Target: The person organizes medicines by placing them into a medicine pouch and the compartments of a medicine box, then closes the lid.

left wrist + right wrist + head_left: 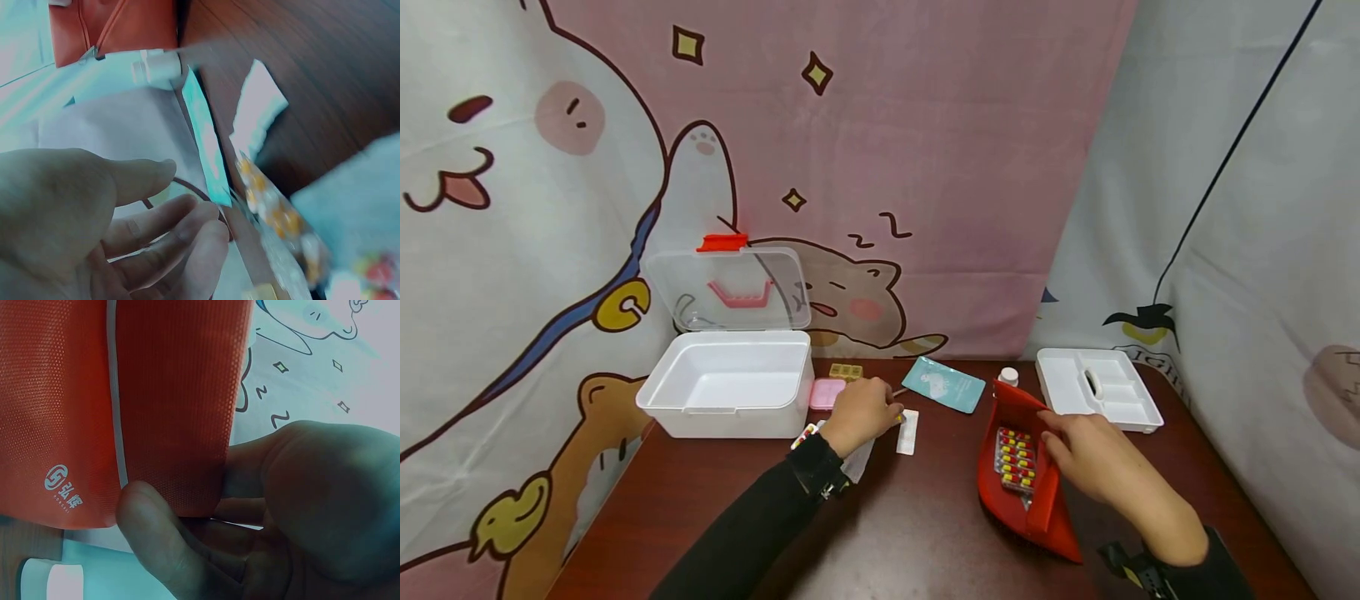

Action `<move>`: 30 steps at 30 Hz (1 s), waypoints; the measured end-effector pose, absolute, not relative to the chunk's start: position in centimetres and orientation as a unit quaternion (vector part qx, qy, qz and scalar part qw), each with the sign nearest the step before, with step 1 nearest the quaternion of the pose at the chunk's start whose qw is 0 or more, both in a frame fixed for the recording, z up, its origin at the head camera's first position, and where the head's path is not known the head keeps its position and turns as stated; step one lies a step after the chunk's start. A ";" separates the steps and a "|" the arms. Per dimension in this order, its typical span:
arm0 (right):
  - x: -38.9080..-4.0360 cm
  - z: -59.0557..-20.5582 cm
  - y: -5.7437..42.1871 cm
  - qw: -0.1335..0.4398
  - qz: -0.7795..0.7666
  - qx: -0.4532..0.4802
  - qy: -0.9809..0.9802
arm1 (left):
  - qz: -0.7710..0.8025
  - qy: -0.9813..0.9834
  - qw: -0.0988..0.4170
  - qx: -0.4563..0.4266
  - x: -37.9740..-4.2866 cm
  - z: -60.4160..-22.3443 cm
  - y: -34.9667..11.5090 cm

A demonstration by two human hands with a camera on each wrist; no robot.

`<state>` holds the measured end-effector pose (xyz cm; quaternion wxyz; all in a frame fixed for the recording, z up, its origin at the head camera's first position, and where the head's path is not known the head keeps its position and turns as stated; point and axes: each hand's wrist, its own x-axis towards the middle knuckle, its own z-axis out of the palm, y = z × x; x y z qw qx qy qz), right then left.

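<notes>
My right hand (1097, 458) pinches the upper edge of a red zippered pouch (181, 394), thumb on one side and fingers on the other. The pouch gapes, and a blister pack of red-and-yellow capsules (1018, 458) lies inside it. My left hand (861, 417) hovers over small items at the table's middle, fingers loosely bent with nothing visible between them in the left wrist view. Below those fingers lies a blister pack of yellow-and-white capsules (275, 212), blurred. A white strip packet (907, 432) lies just right of this hand. Another red-and-yellow blister pack (805, 435) is partly hidden by the left wrist.
An open white box (722, 421) with a clear raised lid stands at left. Beside it are a pink case (826, 394) and a yellowish compartmented piece (846, 372). Behind lie a teal packet (943, 384), a white bottle (1008, 377) and a white divided tray (1120, 379).
</notes>
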<state>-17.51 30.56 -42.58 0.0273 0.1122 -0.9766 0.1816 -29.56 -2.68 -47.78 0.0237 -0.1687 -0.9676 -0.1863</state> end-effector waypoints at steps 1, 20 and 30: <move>-17.5 -42.6 30.5 0.028 0.181 0.111 -0.977 | -0.188 -0.967 0.026 -0.170 -29.5 -47.9 -3.1; -17.4 -42.8 30.5 0.022 0.181 0.100 -0.978 | -0.131 -0.966 0.052 -0.215 -29.0 -50.0 -4.6; -17.4 -42.6 30.3 0.022 0.180 0.102 -0.978 | -0.047 -0.970 0.068 -0.228 -29.3 -50.7 -4.0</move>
